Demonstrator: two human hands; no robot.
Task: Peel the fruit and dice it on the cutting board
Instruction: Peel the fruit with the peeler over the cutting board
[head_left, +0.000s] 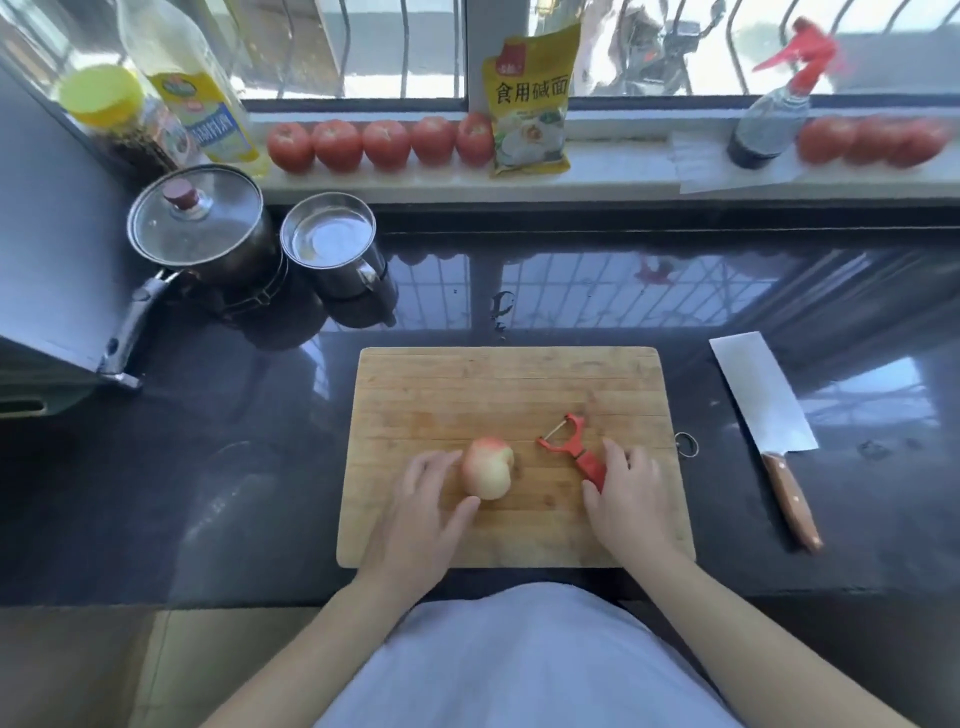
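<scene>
Peach (488, 467), unpeeled, sat on the wooden cutting board (509, 384), with the left hand (421, 512) cupped loosely against its left side, fingers relaxed, while the right hand (626, 501) pinched the handle of the red peeler (574, 449) lying beside it; a cleaver (763, 400) rested on the counter to the right.

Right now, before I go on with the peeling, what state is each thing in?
Fruit: whole, unpeeled, on the cutting board.
Left hand: fingers straight, touching the fruit.
Peeler: lying on the board.
Right hand: resting on the peeler's handle, grip unclear.
Cleaver: flat on the counter, untouched.
Pot: lid on.
Steel cup: uncovered.
</scene>
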